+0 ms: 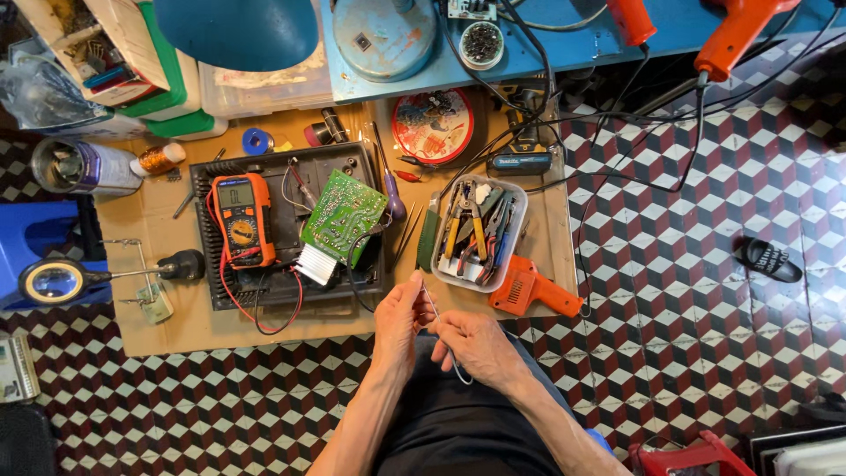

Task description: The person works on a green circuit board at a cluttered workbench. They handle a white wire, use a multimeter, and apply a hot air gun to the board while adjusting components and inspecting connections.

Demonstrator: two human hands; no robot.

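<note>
My left hand (399, 319) and my right hand (474, 344) meet just below the front edge of a low brown board (167, 326), above my lap. Both pinch a thin grey wire (429, 302) that runs from the left fingertips down past the right hand and hangs in a loop. Just beyond the hands lies a green circuit board (342, 215) tilted on a black tray (284, 284), with an orange multimeter (242, 219) and its red leads on the tray's left side.
A clear tub of pliers and cutters (478, 231) and an orange glue gun (529, 289) sit right of the tray. A magnifier stand (55, 281) is at the left, a round red tin lid (433, 125) behind. Black cables cross the patterned tile floor (705, 291).
</note>
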